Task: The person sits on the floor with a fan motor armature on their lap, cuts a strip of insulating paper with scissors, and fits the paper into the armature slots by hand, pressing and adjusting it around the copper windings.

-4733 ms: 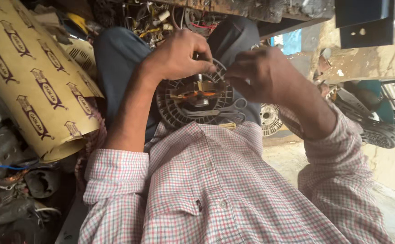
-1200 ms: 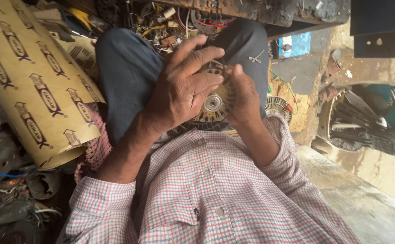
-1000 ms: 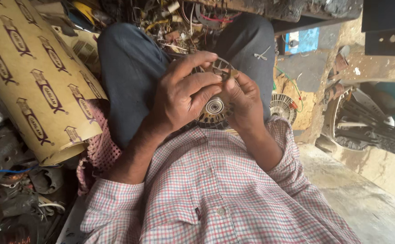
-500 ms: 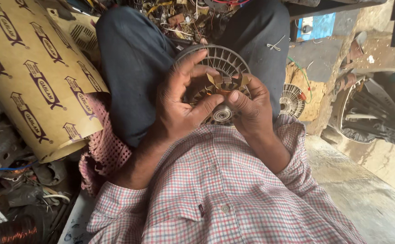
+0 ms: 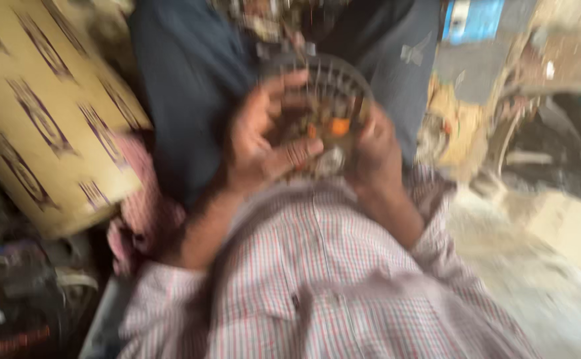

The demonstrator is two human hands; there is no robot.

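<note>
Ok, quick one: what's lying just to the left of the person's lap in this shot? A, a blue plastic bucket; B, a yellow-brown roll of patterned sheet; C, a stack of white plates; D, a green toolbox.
B: a big yellow-brown roll of patterned sheet lies against the dark-trousered leg, left of the hands, left and right, which hold the round ribbed motor part.

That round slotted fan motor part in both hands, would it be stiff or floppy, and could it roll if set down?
The round slotted part probably stays stiff: its ribs hold their shape between the left hand and right hand. Its circular rim suggests it might roll on edge. The frame is blurred, so its weight is unclear.
</note>
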